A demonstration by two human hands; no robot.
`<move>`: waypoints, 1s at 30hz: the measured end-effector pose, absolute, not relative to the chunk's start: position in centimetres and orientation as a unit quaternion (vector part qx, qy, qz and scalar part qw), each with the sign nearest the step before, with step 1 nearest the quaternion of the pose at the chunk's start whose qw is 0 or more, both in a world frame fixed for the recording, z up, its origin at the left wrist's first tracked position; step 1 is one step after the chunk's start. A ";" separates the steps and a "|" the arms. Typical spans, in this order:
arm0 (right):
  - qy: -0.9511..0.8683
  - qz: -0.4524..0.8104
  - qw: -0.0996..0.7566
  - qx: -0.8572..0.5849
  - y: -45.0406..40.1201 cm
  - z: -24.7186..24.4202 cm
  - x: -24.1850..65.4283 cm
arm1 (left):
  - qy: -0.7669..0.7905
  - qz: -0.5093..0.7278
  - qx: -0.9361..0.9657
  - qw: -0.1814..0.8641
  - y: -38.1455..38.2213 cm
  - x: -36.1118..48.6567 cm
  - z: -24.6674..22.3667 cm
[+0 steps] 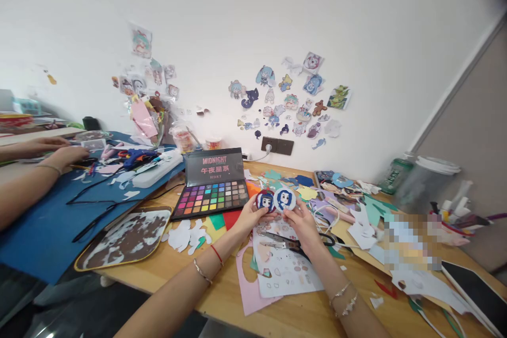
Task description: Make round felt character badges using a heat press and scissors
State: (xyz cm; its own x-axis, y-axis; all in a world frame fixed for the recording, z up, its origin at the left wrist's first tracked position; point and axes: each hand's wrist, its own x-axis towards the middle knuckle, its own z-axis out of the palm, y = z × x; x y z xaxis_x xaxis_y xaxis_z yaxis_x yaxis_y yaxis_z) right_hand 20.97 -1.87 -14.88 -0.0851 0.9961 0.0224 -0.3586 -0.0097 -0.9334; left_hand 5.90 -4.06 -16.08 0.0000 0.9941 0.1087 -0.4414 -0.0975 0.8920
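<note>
My left hand (253, 215) is closed on a round badge (265, 200) that shows a dark-haired cartoon face on a dark red ground. Beside it, my right hand (303, 219) holds a second round badge (284, 199), white with a blue-haired cartoon face. The two badges are side by side, faces turned toward me. Beneath my hands lie black-handled scissors (283, 243) on a printed white sheet (287, 280), partly hidden by my right forearm. Part of a pink sheet (247, 293) sticks out from under the white one.
An open colour palette (214, 198) stands behind my left forearm. A stained tray (168, 216) lies left. Paper scraps (358, 229) and a lidded plastic cup (425, 185) are right. Another person's hands (65, 156) are over the blue table (43, 227) at far left.
</note>
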 end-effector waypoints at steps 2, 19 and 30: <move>-0.431 0.595 0.558 -0.386 -1.7 -15.3 20.8 | 0.343 0.625 0.421 0.561 -3.8 5.8 -16.4; -0.465 0.549 0.550 -0.424 -1.3 -14.7 21.5 | 0.412 0.687 0.454 0.390 -4.7 5.3 -15.4; -0.472 0.554 0.549 -0.410 -1.7 -14.2 22.2 | 0.331 0.747 0.279 0.505 -3.8 4.1 -14.0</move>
State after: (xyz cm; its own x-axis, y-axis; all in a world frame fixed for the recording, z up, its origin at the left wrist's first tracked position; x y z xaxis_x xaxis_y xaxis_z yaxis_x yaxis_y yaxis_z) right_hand 22.16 -1.65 -14.15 -0.0600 0.9961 0.0641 -0.2214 0.0494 -0.9739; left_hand 4.15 -3.76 -14.03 -0.3348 0.9386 0.0830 -0.5687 -0.2715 0.7765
